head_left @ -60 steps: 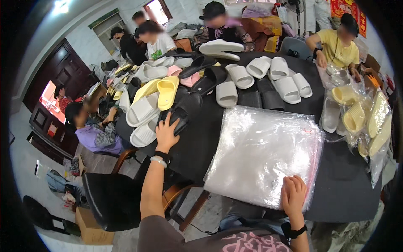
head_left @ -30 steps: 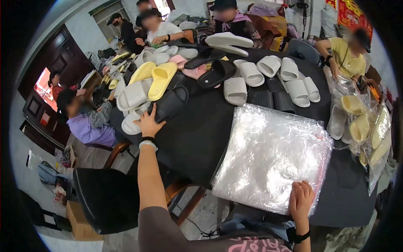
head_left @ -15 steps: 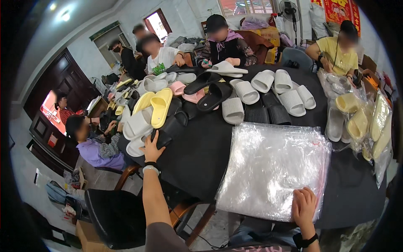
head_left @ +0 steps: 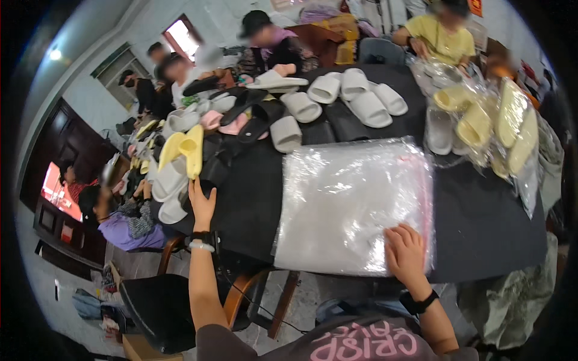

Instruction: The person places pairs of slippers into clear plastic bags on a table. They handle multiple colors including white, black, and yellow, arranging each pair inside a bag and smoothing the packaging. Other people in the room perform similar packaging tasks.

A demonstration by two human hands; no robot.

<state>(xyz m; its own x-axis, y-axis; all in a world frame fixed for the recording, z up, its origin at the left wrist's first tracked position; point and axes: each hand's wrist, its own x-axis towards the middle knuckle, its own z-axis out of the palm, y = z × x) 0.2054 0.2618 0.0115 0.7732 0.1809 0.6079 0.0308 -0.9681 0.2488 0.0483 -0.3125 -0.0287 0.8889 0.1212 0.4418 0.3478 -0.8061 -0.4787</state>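
Note:
My left hand (head_left: pixel 202 207) reaches out over the black table, thumb apart, its fingertips at the near end of a yellow slide slipper (head_left: pixel 191 147). Whether they press on the slipper cannot be made out. A second yellow slipper (head_left: pixel 171 149) lies beside it, with white slippers (head_left: pixel 170 180) just left of my hand and a dark slipper (head_left: pixel 215 171) to its right. Lightly bent, the fingers of my right hand (head_left: pixel 406 253) rest on the right side of a flat stack of clear plastic bags (head_left: pixel 343 204).
Grey slippers (head_left: pixel 367 108) and black slippers (head_left: pixel 257 125) spread across the table (head_left: pixel 481 234). Bagged slippers (head_left: pixel 469 120) pile up at the right. Several people sit or stand around the far side and left. A black chair (head_left: pixel 159 310) stands at lower left.
The whole view has shifted, so the table and its contents sit further left and higher. My left fingertips have come to the yellow slipper's near end. My right hand stays on the bags.

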